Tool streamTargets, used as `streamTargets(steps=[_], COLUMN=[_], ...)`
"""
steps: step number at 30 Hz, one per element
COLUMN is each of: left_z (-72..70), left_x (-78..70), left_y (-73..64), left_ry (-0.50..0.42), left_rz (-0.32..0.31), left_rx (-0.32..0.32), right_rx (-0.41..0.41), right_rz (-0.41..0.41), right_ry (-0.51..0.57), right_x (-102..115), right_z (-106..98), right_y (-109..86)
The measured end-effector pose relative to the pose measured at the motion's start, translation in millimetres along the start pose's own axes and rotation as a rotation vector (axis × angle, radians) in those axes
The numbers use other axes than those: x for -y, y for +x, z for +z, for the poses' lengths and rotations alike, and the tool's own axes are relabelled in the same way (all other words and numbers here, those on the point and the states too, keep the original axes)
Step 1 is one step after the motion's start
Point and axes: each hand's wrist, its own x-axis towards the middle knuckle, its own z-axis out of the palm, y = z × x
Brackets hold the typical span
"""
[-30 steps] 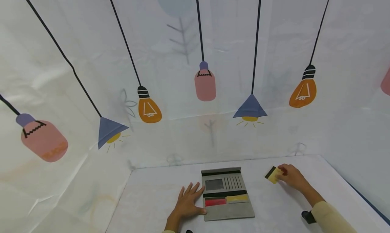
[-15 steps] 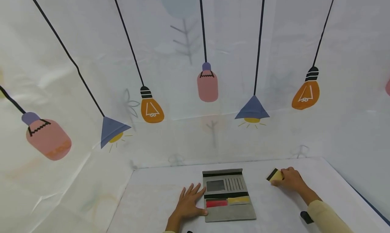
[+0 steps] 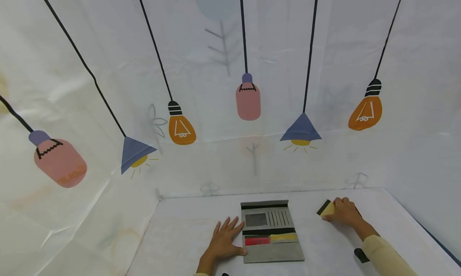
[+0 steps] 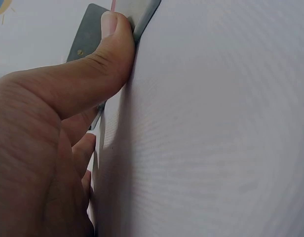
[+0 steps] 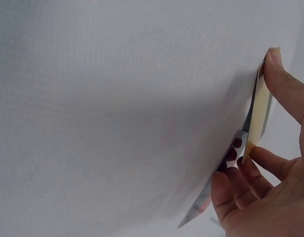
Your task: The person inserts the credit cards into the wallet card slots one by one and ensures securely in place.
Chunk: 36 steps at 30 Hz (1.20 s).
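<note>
Lying flat on the white table (image 3: 194,214), a gray folder (image 3: 273,253) holds a red card (image 3: 257,240) and a yellow card (image 3: 283,237) side by side. Left of the folder, the left hand (image 3: 223,244) is spread wide, thumb touching its edge. Right of the folder, the right hand (image 3: 345,212) pinches a yellow-and-black card (image 3: 327,209), with a thin shiny thing (image 5: 204,200) by its fingers.

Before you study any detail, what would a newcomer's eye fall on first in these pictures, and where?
Most likely the row of printed pendant lamps in pink, blue and orange, spread across the white wall. Below, on the white tabletop, an open gray card wallet shows a red card and a yellow card, with the left hand touching its left edge. Further right, the right hand grips a black-striped yellow card.
</note>
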Motion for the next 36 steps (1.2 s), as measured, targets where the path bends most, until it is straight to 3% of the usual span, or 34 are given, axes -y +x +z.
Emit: streamTargets(steps=[8, 12, 19, 28, 32, 36], left_z=[0.8, 0.6, 2.7, 0.9, 1.4, 2.2], left_x=[0.7, 0.3, 2.6, 3.0, 3.9, 4.7], left_y=[0.3, 0.8, 2.3, 1.4, 1.3, 2.2], left_ry=[0.006, -0.003, 0.0, -0.003, -0.004, -0.009], left_rz=[0.008, 0.013, 0.014, 0.017, 0.026, 0.019], left_rx=[-0.007, -0.011, -0.009, -0.012, -0.018, -0.012], right_rx=[-0.029, -0.08, -0.168, -0.01, 0.054, 0.057], right_rz=[-0.005, -0.018, -0.075, -0.126, -0.076, -0.037], right_ry=[-0.041, -0.044, 0.092, 0.279, 0.411, 0.505], right_x=[-1.8, -2.1, 4.0, 16.3, 21.9, 26.4], right_z=[5.0, 4.4, -9.0, -23.8, -23.3, -19.5], right_y=[3.0, 4.2, 1.0, -10.3, -14.5, -21.4])
